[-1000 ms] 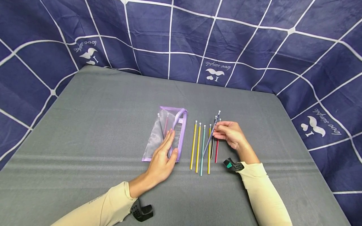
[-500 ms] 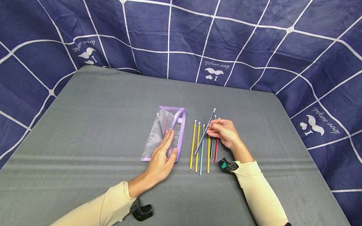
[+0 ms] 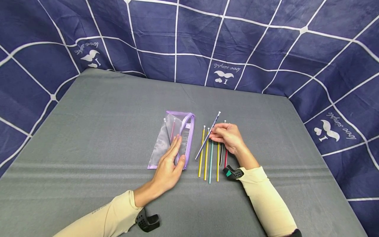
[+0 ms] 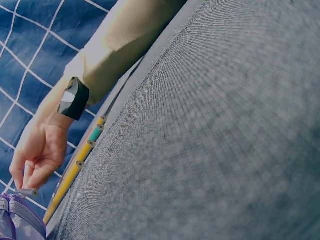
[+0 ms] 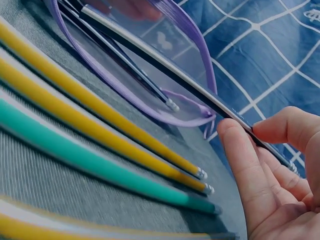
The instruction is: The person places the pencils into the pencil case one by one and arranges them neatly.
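A dark blue pencil is pinched between the thumb and fingers of my right hand. It slants in the air, eraser end up and away, its lower end near the pouch's right edge. In the right wrist view, that pencil points across the gaping mouth of a see-through mesh pouch with purple trim. My left hand rests on the pouch's near right part with fingers straight. Inside the pouch lie a dark pencil and a reddish pencil, partly covered by the fingers.
Right of the pouch, a row of pencils lies on the grey cloth: yellow pencils, a teal pencil, a black pencil and a red pencil. My right hand covers some upper ends. A blue checked curtain hangs behind the table.
My right hand has moved left with the dark blue pencil, from over the black and red pencils to over the yellow ones beside the pouch. The left hand stays in place.
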`<state>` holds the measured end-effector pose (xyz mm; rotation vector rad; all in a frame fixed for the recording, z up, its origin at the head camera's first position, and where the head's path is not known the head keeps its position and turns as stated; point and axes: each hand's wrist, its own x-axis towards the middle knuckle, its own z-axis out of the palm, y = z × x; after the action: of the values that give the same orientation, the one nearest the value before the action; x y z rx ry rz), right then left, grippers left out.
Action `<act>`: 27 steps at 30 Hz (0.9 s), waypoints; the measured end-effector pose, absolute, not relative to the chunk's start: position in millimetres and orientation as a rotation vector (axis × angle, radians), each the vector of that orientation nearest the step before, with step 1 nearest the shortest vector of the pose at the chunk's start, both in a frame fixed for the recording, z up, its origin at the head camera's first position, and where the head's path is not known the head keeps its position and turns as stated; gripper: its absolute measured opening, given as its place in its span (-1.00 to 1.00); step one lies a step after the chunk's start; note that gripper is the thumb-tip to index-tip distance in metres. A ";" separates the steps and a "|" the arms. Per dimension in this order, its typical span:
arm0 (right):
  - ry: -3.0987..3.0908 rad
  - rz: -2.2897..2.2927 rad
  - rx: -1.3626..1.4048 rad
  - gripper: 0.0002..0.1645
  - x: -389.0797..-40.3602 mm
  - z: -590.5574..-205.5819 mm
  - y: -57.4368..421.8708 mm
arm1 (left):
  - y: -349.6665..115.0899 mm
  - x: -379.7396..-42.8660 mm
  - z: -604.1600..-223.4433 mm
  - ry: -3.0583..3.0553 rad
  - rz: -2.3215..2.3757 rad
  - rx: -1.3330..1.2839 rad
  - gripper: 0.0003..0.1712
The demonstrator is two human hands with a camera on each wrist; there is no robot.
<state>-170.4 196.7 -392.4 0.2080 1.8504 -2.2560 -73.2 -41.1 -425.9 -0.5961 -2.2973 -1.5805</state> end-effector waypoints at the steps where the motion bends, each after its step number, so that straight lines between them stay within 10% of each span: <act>1: 1.843 -2.259 0.201 -0.81 -170.4 -392.3 195.0 | -41.2 -73.3 -425.7 -2.294 -1.582 -0.598 -0.34; 27: 1.843 -2.185 0.114 -0.87 -164.6 -397.8 144.7 | -40.7 -73.6 -426.4 -2.292 -1.563 -0.611 -0.33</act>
<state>-164.6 144.7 -397.8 0.1136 1.8432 -2.1855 -73.6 -40.7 -426.4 -0.6114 -2.2920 -1.5630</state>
